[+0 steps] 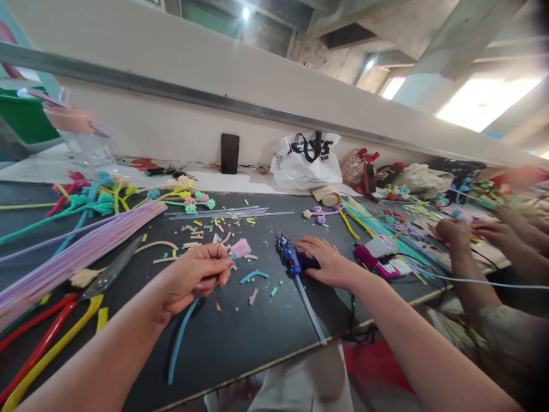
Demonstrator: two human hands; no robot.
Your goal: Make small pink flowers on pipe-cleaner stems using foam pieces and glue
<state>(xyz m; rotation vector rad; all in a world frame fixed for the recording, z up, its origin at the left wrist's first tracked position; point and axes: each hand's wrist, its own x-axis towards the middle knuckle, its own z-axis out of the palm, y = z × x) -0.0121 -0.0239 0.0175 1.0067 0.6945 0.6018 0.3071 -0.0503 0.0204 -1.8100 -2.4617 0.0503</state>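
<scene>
My left hand (201, 272) is closed in a pinch around a blue fuzzy stem (182, 343), whose lower end hangs below the palm. At its tip, just beyond my fingertips, is a pink fuzzy tuft (241, 248). My right hand (326, 262) is around the handle of a blue hot glue gun (291, 256) that lies on the dark table (257, 349). A long clear glue stick (311, 312) sticks out of the gun's back end toward the table edge. Short cut pieces, among them a curved blue one (254, 275), lie between my hands.
Large scissors (114, 274) and a bundle of pink and lilac stems (94, 240) lie at left. A phone (230, 153) leans on the back wall beside a white bag (306, 163). Clear glue sticks (231, 213) lie behind my hands. A co-worker's hands (454, 232) are at right.
</scene>
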